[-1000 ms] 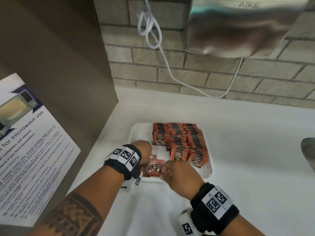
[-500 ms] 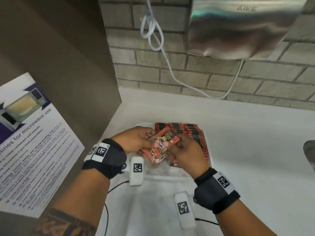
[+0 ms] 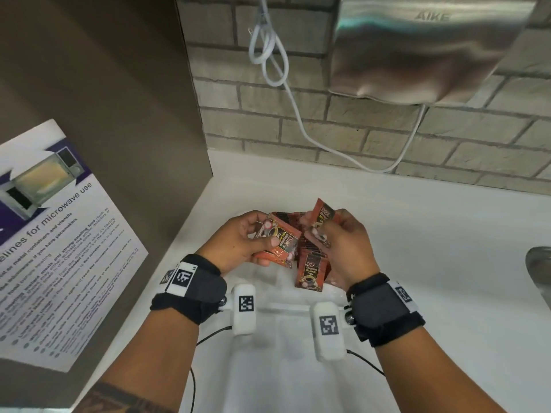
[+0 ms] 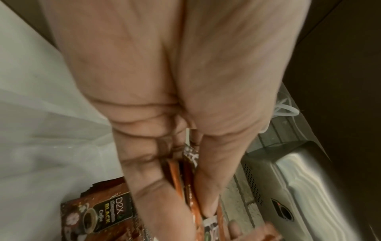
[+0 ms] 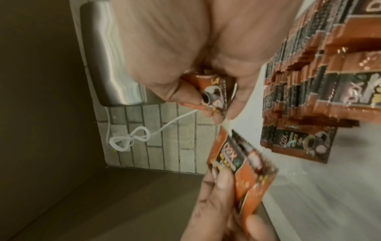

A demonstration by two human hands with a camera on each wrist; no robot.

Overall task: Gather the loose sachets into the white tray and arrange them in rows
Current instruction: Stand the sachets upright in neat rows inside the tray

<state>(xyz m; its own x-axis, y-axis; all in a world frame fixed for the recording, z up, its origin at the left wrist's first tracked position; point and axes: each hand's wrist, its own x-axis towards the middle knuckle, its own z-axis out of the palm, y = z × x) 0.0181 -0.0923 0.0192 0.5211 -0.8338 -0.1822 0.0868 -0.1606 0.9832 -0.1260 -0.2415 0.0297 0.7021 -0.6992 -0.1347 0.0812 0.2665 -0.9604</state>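
Both hands are raised above the white tray (image 3: 286, 307). My left hand (image 3: 244, 238) grips a small stack of orange coffee sachets (image 3: 281, 241) between thumb and fingers; the same stack (image 5: 245, 176) shows in the right wrist view, and edge-on as held sachets (image 4: 185, 184) in the left wrist view. My right hand (image 3: 343, 236) pinches a single sachet (image 3: 320, 219), seen close as the pinched sachet (image 5: 214, 94). Rows of standing sachets (image 3: 310, 269) fill the tray beneath the hands, also visible as packed rows (image 5: 321, 81).
The white counter (image 3: 432, 248) runs to a brick wall (image 3: 372, 135) at the back. A steel hand dryer (image 3: 423, 46) hangs above with a looped white cable (image 3: 268, 55). A brown panel (image 3: 104, 99) with a microwave notice (image 3: 53, 234) stands left. A metal sink edge (image 3: 539, 269) sits right.
Both hands lifted from the tray's near edge with sachets. Since half a second ago they have drawn apart, the right hand taking one sachet away from the left hand's stack.
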